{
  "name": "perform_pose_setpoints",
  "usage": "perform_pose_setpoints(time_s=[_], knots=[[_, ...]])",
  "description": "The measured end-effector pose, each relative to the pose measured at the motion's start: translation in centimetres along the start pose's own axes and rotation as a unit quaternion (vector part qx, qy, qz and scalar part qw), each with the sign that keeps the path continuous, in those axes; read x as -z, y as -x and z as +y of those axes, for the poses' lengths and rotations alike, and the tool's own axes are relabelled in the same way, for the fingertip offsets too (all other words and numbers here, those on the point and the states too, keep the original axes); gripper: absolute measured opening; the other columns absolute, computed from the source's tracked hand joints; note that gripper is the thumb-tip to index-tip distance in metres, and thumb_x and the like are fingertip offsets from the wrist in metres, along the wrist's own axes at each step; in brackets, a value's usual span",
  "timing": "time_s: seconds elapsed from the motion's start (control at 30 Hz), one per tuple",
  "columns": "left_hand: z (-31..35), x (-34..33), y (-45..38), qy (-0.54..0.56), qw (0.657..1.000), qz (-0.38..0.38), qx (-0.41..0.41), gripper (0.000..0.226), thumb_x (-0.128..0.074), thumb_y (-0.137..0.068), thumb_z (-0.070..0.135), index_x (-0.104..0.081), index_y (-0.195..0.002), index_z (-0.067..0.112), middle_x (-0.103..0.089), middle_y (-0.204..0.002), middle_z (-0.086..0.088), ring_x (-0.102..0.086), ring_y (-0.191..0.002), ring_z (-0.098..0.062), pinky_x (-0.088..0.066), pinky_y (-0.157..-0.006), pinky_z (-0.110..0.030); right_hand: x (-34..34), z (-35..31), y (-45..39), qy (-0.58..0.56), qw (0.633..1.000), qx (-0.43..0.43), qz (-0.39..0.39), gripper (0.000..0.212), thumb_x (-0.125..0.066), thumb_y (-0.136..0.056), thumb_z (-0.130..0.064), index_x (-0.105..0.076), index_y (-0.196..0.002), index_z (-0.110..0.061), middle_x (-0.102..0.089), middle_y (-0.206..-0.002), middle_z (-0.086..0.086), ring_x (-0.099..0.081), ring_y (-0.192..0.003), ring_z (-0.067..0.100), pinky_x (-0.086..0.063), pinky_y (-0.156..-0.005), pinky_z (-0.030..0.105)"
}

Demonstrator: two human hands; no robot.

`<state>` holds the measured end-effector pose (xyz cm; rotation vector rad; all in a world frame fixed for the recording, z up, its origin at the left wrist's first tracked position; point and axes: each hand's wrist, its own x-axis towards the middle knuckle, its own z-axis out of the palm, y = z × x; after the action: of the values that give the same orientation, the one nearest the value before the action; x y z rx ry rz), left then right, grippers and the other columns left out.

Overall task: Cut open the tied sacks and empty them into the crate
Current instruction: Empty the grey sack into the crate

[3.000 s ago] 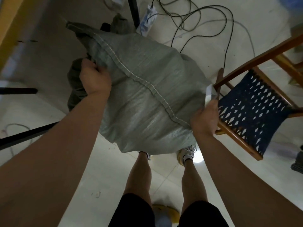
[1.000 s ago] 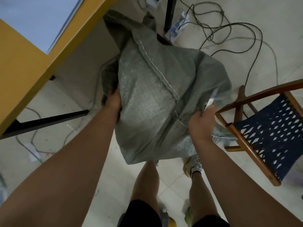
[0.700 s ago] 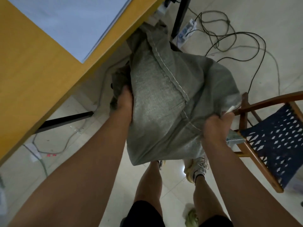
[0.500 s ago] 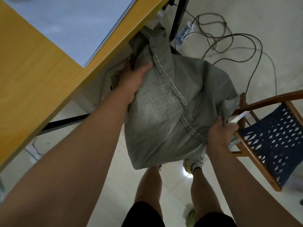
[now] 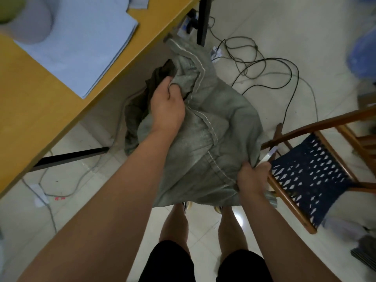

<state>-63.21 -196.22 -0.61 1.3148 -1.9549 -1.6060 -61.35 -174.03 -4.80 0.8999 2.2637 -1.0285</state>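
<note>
I hold a grey woven sack with a stitched seam off the floor in front of my legs. My left hand grips bunched fabric near the sack's upper left part, beside a darker cloth or sack under the table edge. My right hand clutches the sack's lower right corner together with a white-handled cutter that sticks up past my fingers. No crate shows in the head view.
A yellow table with pale blue paper sheets stands at the left, on black legs. A wooden chair with a dark blue woven seat is close on the right. Black cables lie on the tiled floor beyond the sack.
My left hand has shifted from the sack's left side up to its upper part and closed on a bunch of fabric. The view has turned left, showing more of the table.
</note>
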Motion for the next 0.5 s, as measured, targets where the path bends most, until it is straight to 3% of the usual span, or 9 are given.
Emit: perform_pose_setpoints(time_s=[0.07,0.2,0.3,0.37,0.43,0.47,0.5], knots=[[1.9,-0.3,1.0,0.018,1.0,0.006,0.006,0.039,-0.037,-0.099,0.006,-0.048,-0.066,0.025,-0.048,-0.064,0.013,-0.045,-0.054,0.008,-0.037,-0.059,-0.016,1.2,-0.6,0.5,0.008,1.0,0.013,-0.009,0.032,-0.05,-0.1,-0.025,-0.041,-0.127,-0.011,-0.053,-0.113,0.01,-0.054,-0.1,0.026,-0.041,-0.08,0.037],[5.1,-1.3,4.0,0.069,0.997,-0.026,0.024,0.033,-0.039,-0.097,0.005,-0.044,-0.066,0.015,-0.044,-0.062,0.007,-0.039,-0.054,-0.002,-0.035,-0.055,-0.02,2.9,-1.6,1.3,-0.051,0.998,0.016,-0.032,0.028,-0.05,-0.099,-0.025,-0.045,-0.124,-0.014,-0.056,-0.113,0.006,-0.056,-0.104,0.025,-0.047,-0.089,0.042],[7.0,-2.5,6.7,0.109,0.988,-0.085,0.075,0.042,-0.04,-0.092,0.0,-0.034,-0.057,0.021,-0.035,-0.055,0.007,-0.033,-0.052,-0.008,-0.028,-0.052,-0.026,4.4,-2.4,2.2,-0.138,0.99,-0.001,-0.033,0.02,-0.05,-0.098,-0.017,-0.05,-0.117,-0.012,-0.058,-0.101,0.005,-0.059,-0.096,0.025,-0.047,-0.075,0.034],[7.7,-3.7,8.1,0.155,0.972,-0.11,0.138,0.035,-0.042,-0.088,0.003,-0.038,-0.057,0.017,-0.038,-0.059,-0.005,-0.037,-0.057,-0.016,-0.031,-0.057,-0.029,5.3,-2.8,2.7,-0.199,0.979,-0.018,-0.036,0.013,-0.051,-0.096,-0.016,-0.053,-0.109,-0.016,-0.06,-0.098,0.005,-0.062,-0.092,0.025,-0.052,-0.08,0.04],[8.8,-4.4,9.8,0.234,0.937,-0.138,0.22,0.02,-0.046,-0.08,0.013,-0.056,-0.07,-0.001,-0.056,-0.072,-0.02,-0.056,-0.07,-0.03,-0.05,-0.073,-0.037,6.1,-3.0,2.9,-0.24,0.97,-0.031,-0.04,0.006,-0.053,-0.093,-0.017,-0.055,-0.096,-0.022,-0.062,-0.099,0.007,-0.064,-0.092,0.027,-0.053,-0.09,0.05],[9.2,-4.6,10.5,0.263,0.917,-0.155,0.258,0.029,-0.044,-0.08,0.015,-0.062,-0.075,-0.008,-0.062,-0.079,-0.025,-0.063,-0.077,-0.034,-0.054,-0.083,-0.042,6.4,-3.1,3.0,-0.255,0.966,-0.032,-0.042,0.007,-0.053,-0.09,-0.016,-0.055,-0.091,-0.023,-0.063,-0.1,0.01,-0.064,-0.095,0.03,-0.052,-0.092,0.053],[9.5,-4.8,11.2,0.286,0.898,-0.174,0.285,0.034,-0.04,-0.083,0.014,-0.065,-0.068,-0.005,-0.065,-0.074,-0.021,-0.066,-0.073,-0.031,-0.056,-0.083,-0.041,6.7,-3.2,2.8,-0.268,0.962,-0.032,-0.044,0.008,-0.053,-0.088,-0.015,-0.055,-0.089,-0.023,-0.064,-0.102,0.013,-0.065,-0.097,0.034,-0.051,-0.094,0.056]])
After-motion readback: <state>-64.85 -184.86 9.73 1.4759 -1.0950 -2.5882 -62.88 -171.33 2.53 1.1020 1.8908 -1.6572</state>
